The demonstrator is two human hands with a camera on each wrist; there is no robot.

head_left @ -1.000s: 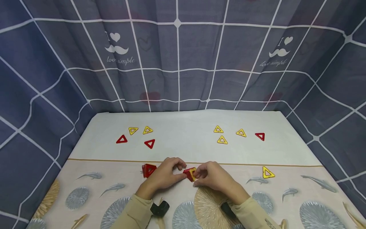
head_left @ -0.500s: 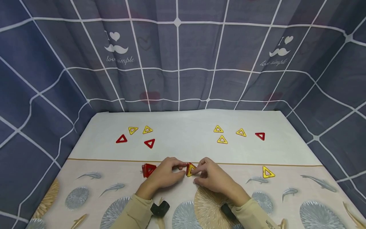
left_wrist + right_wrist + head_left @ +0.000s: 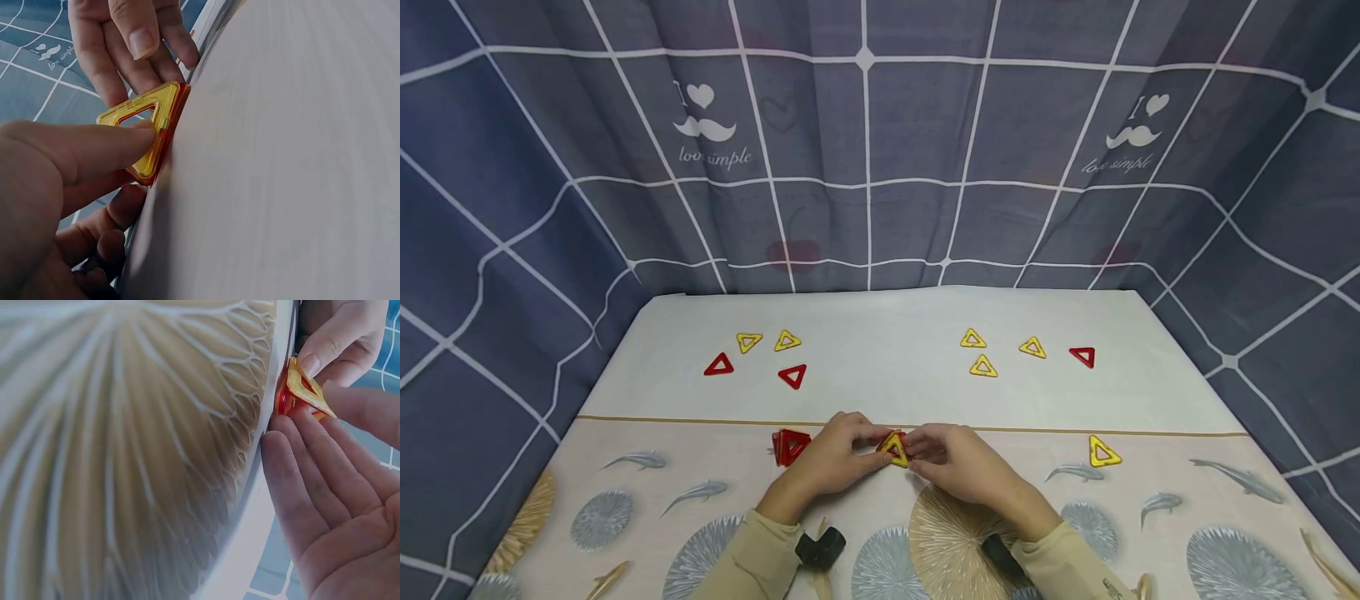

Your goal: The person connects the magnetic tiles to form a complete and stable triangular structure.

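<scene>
My forearms reach in from the near edge of the bench (image 3: 880,392), wrists angled inward so that both hands meet in the middle, just nearer me than the brown line. My left hand (image 3: 835,458) pinches a triangular piece (image 3: 164,99), thumb laid across its face, the lower fingers loosely bent beneath. My right hand (image 3: 961,462) has its fingers stretched out nearly straight, tips against the piece's other side; I can't tell whether that thumb touches it.

The piece is glossy and see-through: a yellow triangular frame with an open centre in front, red behind it along the edge. Seen from above, one corner points away from me. Just beside my left wrist sits a stack of red triangles (image 3: 782,447), its frames slightly out of line.
</scene>
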